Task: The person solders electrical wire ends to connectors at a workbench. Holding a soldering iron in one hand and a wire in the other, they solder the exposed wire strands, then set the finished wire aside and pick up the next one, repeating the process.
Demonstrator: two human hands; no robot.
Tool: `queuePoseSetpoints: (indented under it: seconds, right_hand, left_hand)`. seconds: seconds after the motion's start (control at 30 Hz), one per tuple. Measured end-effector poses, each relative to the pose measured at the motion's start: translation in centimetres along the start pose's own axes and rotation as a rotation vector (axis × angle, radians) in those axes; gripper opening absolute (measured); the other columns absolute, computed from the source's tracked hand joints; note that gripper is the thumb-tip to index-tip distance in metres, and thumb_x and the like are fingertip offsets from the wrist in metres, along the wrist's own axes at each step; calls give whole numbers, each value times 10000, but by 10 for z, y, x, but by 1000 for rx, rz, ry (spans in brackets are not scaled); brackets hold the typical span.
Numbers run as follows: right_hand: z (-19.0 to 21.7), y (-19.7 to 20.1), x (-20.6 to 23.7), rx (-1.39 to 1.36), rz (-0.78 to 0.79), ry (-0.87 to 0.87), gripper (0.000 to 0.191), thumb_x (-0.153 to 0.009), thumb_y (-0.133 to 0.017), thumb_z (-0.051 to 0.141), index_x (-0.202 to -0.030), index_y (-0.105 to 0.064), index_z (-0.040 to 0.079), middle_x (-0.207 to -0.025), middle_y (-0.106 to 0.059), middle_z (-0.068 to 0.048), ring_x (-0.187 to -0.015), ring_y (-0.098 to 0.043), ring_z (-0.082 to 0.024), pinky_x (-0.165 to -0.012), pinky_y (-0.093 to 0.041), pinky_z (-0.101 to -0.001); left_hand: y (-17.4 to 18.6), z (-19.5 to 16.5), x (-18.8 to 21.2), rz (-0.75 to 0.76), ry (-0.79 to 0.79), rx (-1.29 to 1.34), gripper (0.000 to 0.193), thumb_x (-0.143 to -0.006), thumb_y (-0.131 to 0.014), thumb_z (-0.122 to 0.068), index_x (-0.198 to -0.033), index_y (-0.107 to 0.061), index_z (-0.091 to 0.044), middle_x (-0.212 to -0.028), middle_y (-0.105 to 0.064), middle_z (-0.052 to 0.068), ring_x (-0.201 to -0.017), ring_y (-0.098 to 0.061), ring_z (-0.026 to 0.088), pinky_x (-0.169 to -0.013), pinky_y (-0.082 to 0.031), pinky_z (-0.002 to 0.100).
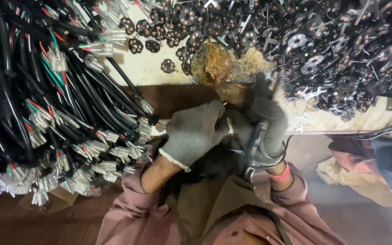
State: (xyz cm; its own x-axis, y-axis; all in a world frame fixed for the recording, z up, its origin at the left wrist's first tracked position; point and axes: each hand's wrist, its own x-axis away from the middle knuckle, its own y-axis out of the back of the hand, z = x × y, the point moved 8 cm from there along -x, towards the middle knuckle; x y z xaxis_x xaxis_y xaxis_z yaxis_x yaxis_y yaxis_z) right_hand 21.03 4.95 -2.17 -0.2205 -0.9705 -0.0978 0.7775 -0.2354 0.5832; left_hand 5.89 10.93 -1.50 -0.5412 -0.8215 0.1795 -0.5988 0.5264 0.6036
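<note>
My left hand (195,132), in a grey glove, is closed around a thin wire end near the middle of the bench edge. My right hand (263,127), also in a grey glove, grips a dark pistol-shaped tool (253,144) whose tip points up toward the brown lump (212,62). The two hands meet just below that lump. What the left fingers pinch is mostly hidden by the gloves.
A large bundle of black cables with stripped red, green and white leads (55,113) fills the left. A heap of black round disc parts with metal pins (314,41) covers the upper right. Cloth (345,174) lies at the right below the bench edge.
</note>
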Motion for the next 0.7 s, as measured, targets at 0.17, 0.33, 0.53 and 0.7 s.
queuePoseSetpoints:
  seconds: [0.17, 0.33, 0.53, 0.7]
  right_hand:
    - [3, 13, -1, -166, -15, -197, 274, -908, -742, 20, -1120, -581, -48, -1192, -681, -168, -821, -654, -131, -716, -526, -283]
    - [12, 15, 6, -113, 121, -203, 366, -847, -796, -69, -1186, -681, 6, -887, -670, -118, -763, -641, -197, -702, -504, -330]
    - [30, -11, 33, -222, 173, -151, 455, -839, -862, 24, -1231, -632, 23, -1121, -709, -101, -948, -701, -197, -830, -568, -320]
    - [29, -15, 25, 78, 227, -219, 158, -825, -830, 41, -969, -776, 79, -850, -729, -71, -742, -704, -212, -689, -537, -309]
  left_hand:
    - [-13, 5, 2, 109, 155, 6, 235, -877, -754, -243, -965, -660, -47, -868, -693, 168, -816, -681, 387, -671, -520, 497]
    - [11, 27, 39, -204, 321, 553, 83, -960, -695, -101, -989, -666, -29, -873, -682, 112, -761, -644, 208, -724, -545, 334]
    - [0, 32, 48, -195, 285, 690, 77, -990, -693, -87, -1024, -663, -23, -883, -653, 44, -790, -596, 91, -745, -523, 280]
    - [5, 23, 50, -178, 237, 668, 162, -1001, -678, -72, -1143, -610, -37, -987, -660, 92, -852, -676, 218, -769, -548, 314]
